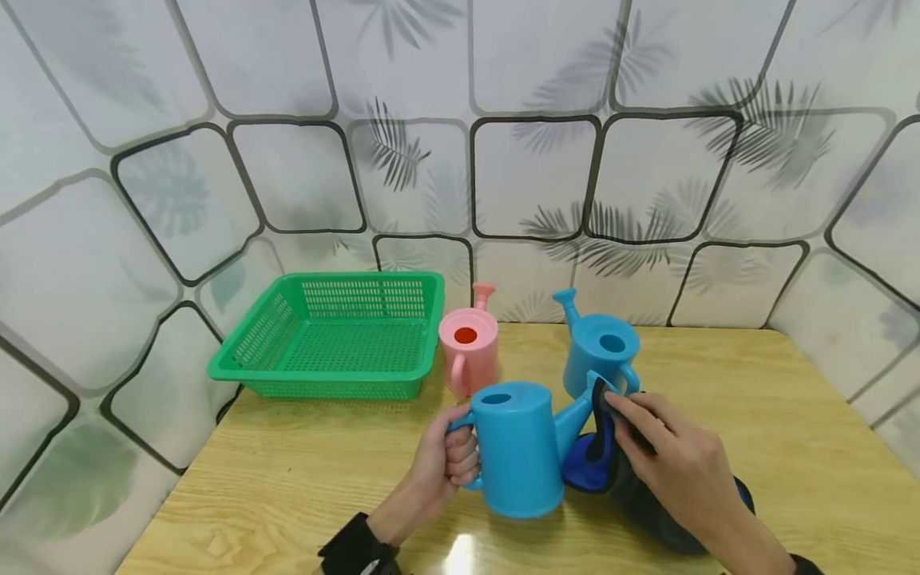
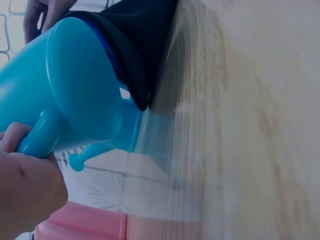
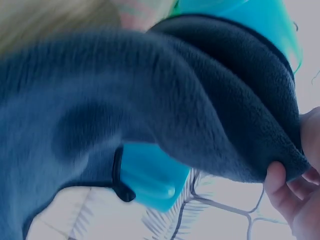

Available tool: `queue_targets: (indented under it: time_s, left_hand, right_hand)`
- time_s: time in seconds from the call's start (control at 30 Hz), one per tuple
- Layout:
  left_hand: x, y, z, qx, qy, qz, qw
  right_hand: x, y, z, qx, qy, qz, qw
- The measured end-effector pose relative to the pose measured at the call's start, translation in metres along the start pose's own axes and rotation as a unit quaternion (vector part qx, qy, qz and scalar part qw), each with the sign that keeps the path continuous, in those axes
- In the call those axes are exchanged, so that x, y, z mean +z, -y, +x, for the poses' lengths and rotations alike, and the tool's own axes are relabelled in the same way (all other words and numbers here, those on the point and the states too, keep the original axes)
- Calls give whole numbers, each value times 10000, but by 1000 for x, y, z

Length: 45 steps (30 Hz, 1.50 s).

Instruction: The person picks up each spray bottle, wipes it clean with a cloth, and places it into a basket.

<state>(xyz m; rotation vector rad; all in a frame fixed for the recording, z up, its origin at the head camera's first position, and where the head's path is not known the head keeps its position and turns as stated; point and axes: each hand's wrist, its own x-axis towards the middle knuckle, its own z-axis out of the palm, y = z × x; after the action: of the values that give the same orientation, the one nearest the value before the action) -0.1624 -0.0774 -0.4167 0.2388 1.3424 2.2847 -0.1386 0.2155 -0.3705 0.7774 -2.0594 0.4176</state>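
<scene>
My left hand (image 1: 442, 463) grips the handle of a blue watering can (image 1: 519, 459), its fingers curled round it. The can is upright in front of me, its spout pointing right. With my right hand (image 1: 679, 455) I pinch the edge of a dark grey cloth (image 1: 657, 507) with a blue side and black trim, at the end of that spout. The cloth covers part of the spout and droops towards the table. In the right wrist view, thumb and fingers pinch a corner of the fuzzy cloth (image 3: 200, 110).
A second blue watering can (image 1: 600, 343) stands behind the cloth, and a pink watering can (image 1: 469, 351) is to its left. A green plastic basket (image 1: 338, 385) sits at the back left of the wooden table (image 1: 302, 471). Behind is a patterned wall covering (image 1: 532, 176).
</scene>
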Motion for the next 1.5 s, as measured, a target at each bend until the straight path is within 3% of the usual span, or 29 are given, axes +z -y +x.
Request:
queue_targets:
  time_s: [0.2,0.63,0.83,1.3,1.5]
  left_hand:
    - [3,2,1,-62,182,-135,9997]
    - [3,3,1,-74,39,-305,9995]
    - [-1,4,0,-73,13,-526,9986]
    - [-3,5,0,-211,281,-700,9969]
    - [-3,5,-1,-271,220,-579,9977]
  right_hand:
    - [-2,-6,-4,-97,368,20,9993]
    - [12,15,-10,-621,619,500,9949]
    - [13,19,-11,-794,781,449,9928]
    - [13,8,-9,-1022,683,70,9924]
    - [8,2,-8,-715,586,-141,9956]
